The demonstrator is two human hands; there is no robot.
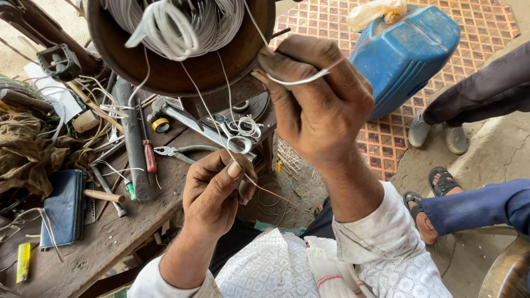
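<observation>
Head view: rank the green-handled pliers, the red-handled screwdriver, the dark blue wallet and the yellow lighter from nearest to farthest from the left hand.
From the left hand:
1. Green-handled pliers, just above it on the bench.
2. Red-handled screwdriver, a little further left.
3. Dark blue wallet, well left.
4. Yellow lighter, far left, near the bench's lower edge.

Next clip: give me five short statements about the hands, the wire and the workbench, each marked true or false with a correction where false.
1. The right hand pinches a loop of white wire. True.
2. The left hand holds the pliers. False: the green-handled pliers lie on the wooden bench; the left hand pinches a thin wire.
3. A blue plastic can lies on the patterned mat. True.
4. The red-handled screwdriver is in the right hand. False: it lies on the bench.
5. A dark blue wallet-like case lies on the bench. True.
</observation>
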